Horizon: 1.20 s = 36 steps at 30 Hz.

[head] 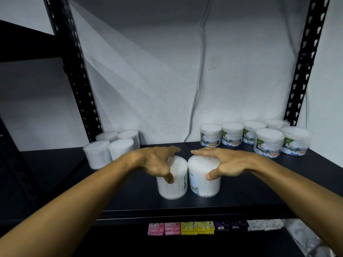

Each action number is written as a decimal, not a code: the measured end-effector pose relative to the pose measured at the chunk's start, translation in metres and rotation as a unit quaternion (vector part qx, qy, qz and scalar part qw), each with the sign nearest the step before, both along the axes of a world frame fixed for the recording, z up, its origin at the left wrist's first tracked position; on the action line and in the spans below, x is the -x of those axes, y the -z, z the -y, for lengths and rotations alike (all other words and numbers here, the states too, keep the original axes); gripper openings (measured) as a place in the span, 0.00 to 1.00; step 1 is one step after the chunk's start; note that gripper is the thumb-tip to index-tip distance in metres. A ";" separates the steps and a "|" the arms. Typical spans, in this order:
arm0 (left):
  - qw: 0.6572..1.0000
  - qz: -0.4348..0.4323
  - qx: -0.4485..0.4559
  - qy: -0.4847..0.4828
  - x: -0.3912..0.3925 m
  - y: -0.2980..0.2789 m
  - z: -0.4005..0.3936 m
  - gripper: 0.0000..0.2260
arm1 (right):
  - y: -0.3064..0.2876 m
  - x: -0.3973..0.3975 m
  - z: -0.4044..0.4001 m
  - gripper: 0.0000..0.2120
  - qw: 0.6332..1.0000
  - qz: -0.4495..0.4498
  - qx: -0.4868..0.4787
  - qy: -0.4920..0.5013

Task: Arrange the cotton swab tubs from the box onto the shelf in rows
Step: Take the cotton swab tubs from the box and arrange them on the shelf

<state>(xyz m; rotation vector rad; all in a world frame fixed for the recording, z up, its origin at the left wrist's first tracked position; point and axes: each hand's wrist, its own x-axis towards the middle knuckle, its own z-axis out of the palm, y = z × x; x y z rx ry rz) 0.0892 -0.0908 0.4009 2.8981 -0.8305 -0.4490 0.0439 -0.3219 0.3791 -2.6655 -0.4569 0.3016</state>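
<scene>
Two clear cotton swab tubs stand side by side near the front middle of the black shelf (241,193). My left hand (157,164) grips the left tub (171,188) from above, thumb on its front wall. My right hand (222,162) holds the right tub (204,184) the same way, fingers over the lid and thumb on the side. A group of several tubs (111,147) stands at the back left. Another group with labels facing me (259,138) stands at the back right in two rows. The box is out of view.
Black perforated uprights rise at the back left (79,86) and back right (304,67). A grey cable (198,80) hangs down the white wall. On the shelf below lie pink, yellow, purple and white packets (196,228).
</scene>
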 end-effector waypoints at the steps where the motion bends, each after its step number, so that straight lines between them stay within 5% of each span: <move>1: 1.000 -0.004 0.007 -0.005 -0.001 0.002 -0.001 0.47 | 0.000 0.001 0.000 0.40 1.000 -0.003 -0.009 0.001; 5: 0.995 0.071 0.037 -0.055 0.006 0.004 -0.001 0.48 | 0.007 0.006 -0.002 0.40 0.997 0.061 -0.020 0.045; 8: 0.983 0.156 -0.018 -0.095 0.011 0.002 0.003 0.47 | 0.013 0.005 -0.005 0.44 0.985 0.129 0.046 0.100; 10: 0.979 0.171 -0.053 -0.103 0.013 0.001 0.008 0.42 | 0.016 0.002 -0.007 0.38 0.980 0.137 0.075 0.119; 12: 0.977 0.162 -0.079 -0.114 0.014 -0.001 0.015 0.36 | 0.016 0.001 -0.010 0.27 0.979 0.148 0.071 0.122; 16: 0.980 0.124 -0.080 -0.131 0.012 -0.005 0.024 0.32 | 0.011 0.001 -0.015 0.23 0.984 0.144 0.040 0.101; 26: 0.997 0.036 -0.066 -0.001 -0.006 -0.007 0.023 0.22 | 0.001 0.005 -0.011 0.28 0.997 0.057 0.044 0.042; 31: 0.997 0.052 -0.032 -0.049 -0.001 0.002 0.017 0.46 | 0.014 0.003 -0.003 0.36 0.996 0.066 0.028 0.054; 36: 0.975 0.190 -0.047 -0.102 0.011 0.004 0.016 0.44 | 0.020 0.009 -0.004 0.39 0.977 0.177 0.034 0.111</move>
